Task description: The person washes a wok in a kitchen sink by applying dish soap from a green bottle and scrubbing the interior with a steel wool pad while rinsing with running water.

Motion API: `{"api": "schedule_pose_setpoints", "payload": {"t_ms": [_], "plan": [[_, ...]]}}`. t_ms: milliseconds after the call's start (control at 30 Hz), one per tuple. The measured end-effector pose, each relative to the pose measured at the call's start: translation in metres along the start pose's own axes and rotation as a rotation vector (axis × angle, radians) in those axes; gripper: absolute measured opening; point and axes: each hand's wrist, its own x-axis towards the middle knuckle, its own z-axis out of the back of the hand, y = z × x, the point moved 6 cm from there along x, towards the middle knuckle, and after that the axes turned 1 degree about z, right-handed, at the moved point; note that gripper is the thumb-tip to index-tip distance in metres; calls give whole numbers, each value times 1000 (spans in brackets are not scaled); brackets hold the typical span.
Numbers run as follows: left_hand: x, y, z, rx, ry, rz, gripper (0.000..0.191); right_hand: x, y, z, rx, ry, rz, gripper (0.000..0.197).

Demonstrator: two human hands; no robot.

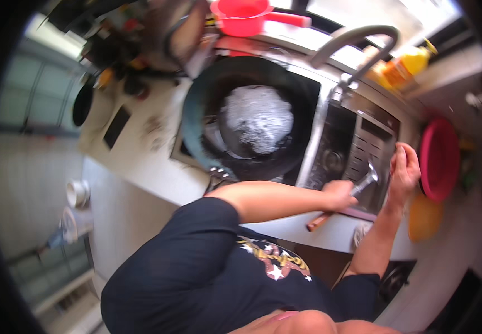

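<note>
My left hand point(338, 195) grips a metal-ended kitchen tool point(365, 181) with a brown handle end point(318, 222). The tool's bright end flares over the sink; blur hides its exact kind. My right hand point(405, 170) is raised at the sink's right side, fingers bent and close together. Whether anything small is between them cannot be made out. Below both hands lies the steel sink point(328, 140), with a slotted drain tray point(364, 152) in its right part. To the left, a large dark wok point(199, 112) sits on the stove, holding foamy, whitish liquid point(260, 115).
A grey curved faucet point(362, 33) rises behind the sink. A pink basin point(439, 158) and an orange item point(425, 219) stand at the right. Yellow bottle point(406, 67) and red dipper point(241, 18) are at the back. A dark flat object point(117, 127) lies on the left counter.
</note>
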Motion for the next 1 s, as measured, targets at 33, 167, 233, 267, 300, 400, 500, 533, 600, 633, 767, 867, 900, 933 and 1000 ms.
{"api": "schedule_pose_setpoints", "payload": {"t_ms": [33,167,233,267,300,400,500,533,600,633,767,867,900,933,1000], "plan": [[5,5,-13,-5,46,31,33,-7,3,-13,-33,38,-16,11],[-3,26,-36,-35,-50,-171,34,-39,28,-126,-284,447,119,12],[-26,34,-22,133,-110,-352,38,-52,11,-187,-388,737,174,20],[-54,24,6,136,-91,-401,33,-56,-8,-213,-557,875,145,26],[-83,23,34,110,-115,-446,36,-60,-26,-236,-725,974,223,35],[-167,61,115,297,-383,-441,24,-90,-59,-292,-921,1217,347,52],[-275,130,177,244,-601,-2,20,-112,-106,-332,-1008,1176,404,43],[-314,159,177,181,-611,247,24,-109,-114,-345,-952,1150,470,43],[-375,198,151,-43,-648,443,27,-83,-123,-363,-832,1020,440,42],[-387,206,128,-367,-578,551,25,-69,-132,-372,-750,937,424,41],[-370,192,95,-997,-574,609,41,-17,-143,-392,-313,584,124,33],[-362,187,94,-924,-536,584,49,8,-151,-408,-57,541,-272,41],[-364,188,92,-893,-497,609,51,8,-135,-411,-2,523,-348,40],[-363,185,96,-895,-500,617,51,13,-131,-416,69,474,-389,38],[-359,172,104,-841,-479,648,57,17,-131,-437,204,394,-453,34]]}}
